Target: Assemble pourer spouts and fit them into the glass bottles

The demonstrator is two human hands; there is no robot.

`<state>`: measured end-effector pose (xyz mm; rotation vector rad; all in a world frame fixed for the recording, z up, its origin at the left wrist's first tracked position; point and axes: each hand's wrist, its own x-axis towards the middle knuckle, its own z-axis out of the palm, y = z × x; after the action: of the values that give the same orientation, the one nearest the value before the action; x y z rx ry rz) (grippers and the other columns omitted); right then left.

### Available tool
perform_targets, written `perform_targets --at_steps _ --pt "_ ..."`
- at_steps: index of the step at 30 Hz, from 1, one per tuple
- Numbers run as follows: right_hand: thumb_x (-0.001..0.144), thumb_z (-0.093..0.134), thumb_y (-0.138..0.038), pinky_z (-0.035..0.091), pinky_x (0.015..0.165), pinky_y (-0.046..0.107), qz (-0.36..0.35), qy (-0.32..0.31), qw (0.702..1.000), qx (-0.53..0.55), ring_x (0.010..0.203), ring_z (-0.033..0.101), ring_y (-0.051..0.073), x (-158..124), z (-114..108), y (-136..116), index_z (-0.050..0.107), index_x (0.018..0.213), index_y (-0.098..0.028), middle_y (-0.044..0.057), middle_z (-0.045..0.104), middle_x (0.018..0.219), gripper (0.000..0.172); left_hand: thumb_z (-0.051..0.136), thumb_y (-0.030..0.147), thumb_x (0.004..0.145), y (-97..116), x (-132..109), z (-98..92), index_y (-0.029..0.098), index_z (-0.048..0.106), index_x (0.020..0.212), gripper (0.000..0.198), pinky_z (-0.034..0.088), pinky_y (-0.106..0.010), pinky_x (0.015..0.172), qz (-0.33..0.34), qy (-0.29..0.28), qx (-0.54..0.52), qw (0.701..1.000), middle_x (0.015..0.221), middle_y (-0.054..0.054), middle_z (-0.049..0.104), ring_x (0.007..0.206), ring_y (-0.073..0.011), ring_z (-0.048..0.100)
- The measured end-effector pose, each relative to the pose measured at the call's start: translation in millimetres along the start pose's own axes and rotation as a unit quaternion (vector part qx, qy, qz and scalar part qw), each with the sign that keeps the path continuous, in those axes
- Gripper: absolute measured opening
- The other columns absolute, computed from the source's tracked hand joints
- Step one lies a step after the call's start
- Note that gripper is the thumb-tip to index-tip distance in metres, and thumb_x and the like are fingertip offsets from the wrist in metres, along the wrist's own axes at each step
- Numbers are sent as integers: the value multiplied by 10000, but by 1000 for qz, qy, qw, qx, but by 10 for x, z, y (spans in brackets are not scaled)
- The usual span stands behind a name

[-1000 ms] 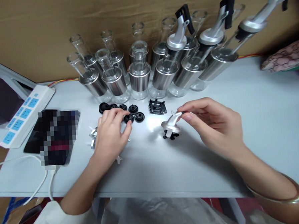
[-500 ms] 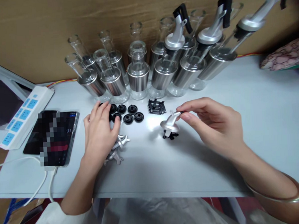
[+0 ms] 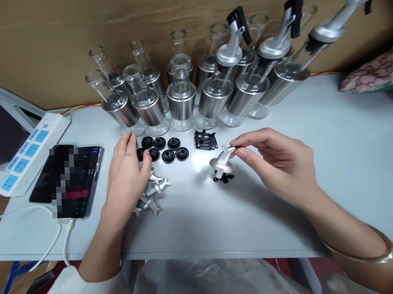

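Observation:
My right hand [image 3: 283, 160] pinches a silver pourer spout [image 3: 222, 162] by the black piece at its tip, between thumb and forefinger. The spout hangs tilted above a small heap of tiny black parts [image 3: 225, 178]. My left hand [image 3: 127, 172] lies palm down, its fingers stretched forward and its thumb apart, beside a group of round black stoppers [image 3: 168, 156]. Part of that group is under or behind the hand. Just below the left thumb, several loose silver spouts [image 3: 156, 188] form a pile. Small black levers [image 3: 206, 140] lie together behind the held spout.
Rows of glass bottles with steel sleeves [image 3: 182, 101] stand along the back, and three at the right bear silver pourers [image 3: 273, 47]. At the left lie two phones [image 3: 86, 183] with white cables and a power strip [image 3: 25, 151]. A patterned bundle [image 3: 373, 72] sits back right.
My left hand has drawn back slightly leftward, uncovering more of the black stoppers and silver spouts. My right hand keeps its hold on the spout, nearly still.

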<state>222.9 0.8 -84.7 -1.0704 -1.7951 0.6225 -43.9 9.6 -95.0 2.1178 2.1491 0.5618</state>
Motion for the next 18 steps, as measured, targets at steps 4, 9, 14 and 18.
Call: perform_targets --at_steps 4,9,14,18 --pt "872 647 -183 536 698 274 -2 2 1000 -3 744 674 143 7 3 0 680 962 -267 -13 720 815 127 428 179 885 -80 26 -49 90 570 1279 428 409 -501 1097 8 27 -4 1000 1324 -185 574 1240 -340 549" --pt "868 651 -188 544 689 272 -5 3 1000 -14 726 678 144 6 -8 -6 685 953 -261 -11 723 802 117 466 135 861 -163 49 -90 133 651 1161 352 511 -468 989 16 48 -13 999 1205 -139 638 1053 -298 658" --pt "863 653 -167 545 685 261 -9 2 1000 -21 723 681 139 1 -6 -17 688 959 -268 -18 729 804 144 543 109 834 -163 58 -102 181 698 1036 265 537 -444 922 20 118 -33 992 1070 -100 680 975 -279 674" --pt "857 657 -148 535 690 239 -14 2 1000 -18 725 677 124 0 -6 -26 685 962 -270 -27 729 808 163 583 120 832 -137 55 -108 227 708 950 202 549 -410 878 31 144 -43 988 994 -64 694 926 -252 685"
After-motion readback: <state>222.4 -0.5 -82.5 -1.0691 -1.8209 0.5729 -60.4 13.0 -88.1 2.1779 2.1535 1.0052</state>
